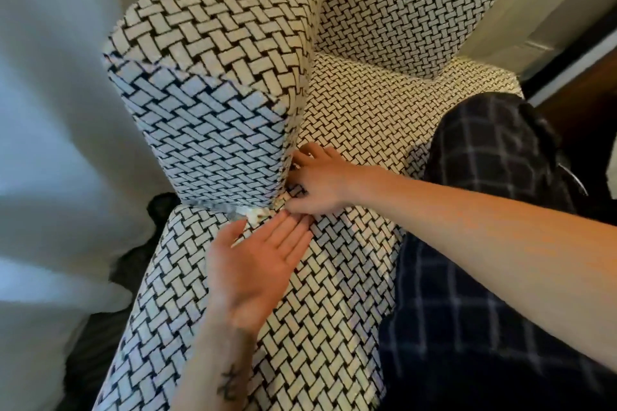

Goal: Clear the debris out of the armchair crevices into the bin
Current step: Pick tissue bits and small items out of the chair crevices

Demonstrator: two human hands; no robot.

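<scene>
The armchair is covered in black-and-white woven-pattern fabric. A small clump of pale debris sits in the crevice where the backrest meets the armrest. My left hand lies palm up with straight fingers right below that clump, fingertips at the crevice. My right hand reaches across with its fingers pushed into the gap between backrest and seat cushion; its fingertips are hidden in the crevice. No bin is in view.
White curtain fabric hangs to the left of the chair. A knee in dark plaid trousers rests on the seat cushion. Dark floor shows at lower left, and a wall with dark trim at upper right.
</scene>
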